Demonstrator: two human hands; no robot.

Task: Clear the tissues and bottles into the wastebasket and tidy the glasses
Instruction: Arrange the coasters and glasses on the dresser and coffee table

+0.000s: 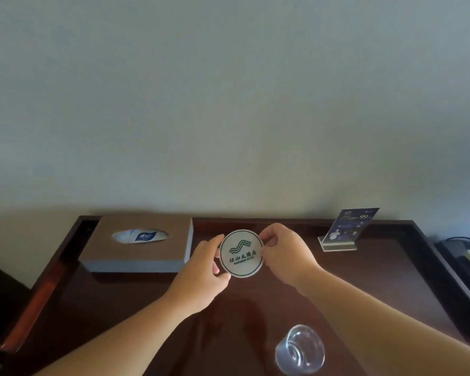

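Pinching the light, stiff coaster (241,253) at its edges are left hand (201,275) and right hand (288,256); the glass (300,350) seems fragile, slippery; take its side.

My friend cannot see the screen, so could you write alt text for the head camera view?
A person's left hand and right hand pinch a round white coaster by its edges over a dark desk. A tissue box sits at the back left, a sign stand at the back right, and a glass near the front.
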